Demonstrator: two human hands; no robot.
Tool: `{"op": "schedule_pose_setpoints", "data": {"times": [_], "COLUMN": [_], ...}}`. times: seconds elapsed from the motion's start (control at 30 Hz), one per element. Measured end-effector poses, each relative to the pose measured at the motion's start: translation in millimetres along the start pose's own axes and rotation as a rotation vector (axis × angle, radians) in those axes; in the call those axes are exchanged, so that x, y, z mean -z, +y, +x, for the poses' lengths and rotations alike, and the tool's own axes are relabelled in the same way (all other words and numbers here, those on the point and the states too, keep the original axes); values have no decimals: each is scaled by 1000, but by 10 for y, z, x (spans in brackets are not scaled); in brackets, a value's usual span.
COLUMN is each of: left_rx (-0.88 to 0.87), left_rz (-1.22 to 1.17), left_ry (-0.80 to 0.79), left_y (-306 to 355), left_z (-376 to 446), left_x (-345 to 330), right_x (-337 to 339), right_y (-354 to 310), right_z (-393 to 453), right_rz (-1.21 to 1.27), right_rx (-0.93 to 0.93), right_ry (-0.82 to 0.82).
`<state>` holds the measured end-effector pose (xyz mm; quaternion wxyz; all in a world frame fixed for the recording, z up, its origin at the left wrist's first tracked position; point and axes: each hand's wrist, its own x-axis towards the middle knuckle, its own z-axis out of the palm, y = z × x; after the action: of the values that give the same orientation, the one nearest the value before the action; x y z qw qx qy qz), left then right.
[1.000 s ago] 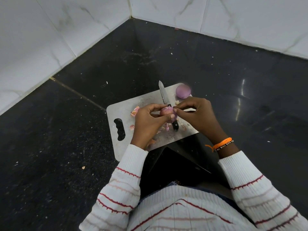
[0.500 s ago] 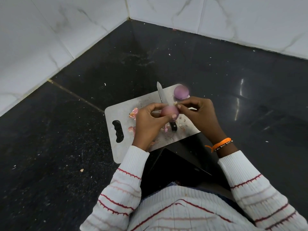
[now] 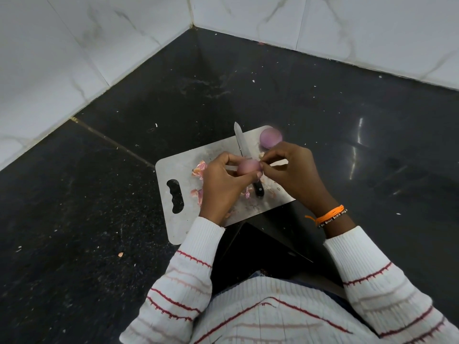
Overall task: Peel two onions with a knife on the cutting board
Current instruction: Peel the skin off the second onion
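Purple-pink onion (image 3: 248,167) held just above the steel cutting board (image 3: 178,167) at frame centre, clamped in the left hand (image 3: 223,184) between thumb and curled fingers. Right hand (image 3: 293,170) closed in a pinch against the onion's right end, apparently on a scrap of skin too small to make out. Onion directly between the two grips, touching both; long axis roughly left to right, so the likely pull runs rightward, away from the left hand. Knife (image 3: 242,147) lying flat on the board beneath the hands, tip toward the upper frame, black handle toward the lower frame. Second onion (image 3: 270,137), seemingly peeled, resting at the board's upper right corner. Loose skins (image 3: 200,168) left of the hands.
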<state>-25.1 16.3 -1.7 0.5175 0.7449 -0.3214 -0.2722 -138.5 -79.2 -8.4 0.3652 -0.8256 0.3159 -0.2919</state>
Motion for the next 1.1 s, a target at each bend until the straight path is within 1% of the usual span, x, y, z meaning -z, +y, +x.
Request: {"op": "schedule_pose_setpoints", "data": {"times": [0.1,0.23,0.37,0.47,0.57,0.63,0.73,0.83,0.87,0.97,1.1], "left_rx": [-12,-19,-13,12,17,2,-7,8,17,41,64], "left_rz": [-14,-18,-88,-190,-304,-349,-355,-337,-337,-337,-298], "left_ry": [-35,-98,-145,-167,-180,-189,-184,-159,-149,-143,-165], "left_y": [4,-8,-56,-81,-53,-28,-23,-59,-73,-93,-77], "left_z": [8,46,62,60,64,64,59,67,74,84,72], "left_x": [20,56,77,101,127,123,98,70,65,56,42], "right_x": [3,3,-30,-73,-113,-129,-104,-83,-92,-136,-156], "right_y": [20,78,132,187,285,303,161,-11,-38,-49,-35], "right_z": [18,24,45,35,14,16,50,66,68,67,79], "right_rz": [-48,4,22,-17,-37,34,266,453,458,373,321], "right_rx": [0,-54,-78,-93,-167,-217,-237,-278,-292,-292,-240], "right_ry": [-42,-20,-15,-17,-41,-21,60,70,73,104,109]}}
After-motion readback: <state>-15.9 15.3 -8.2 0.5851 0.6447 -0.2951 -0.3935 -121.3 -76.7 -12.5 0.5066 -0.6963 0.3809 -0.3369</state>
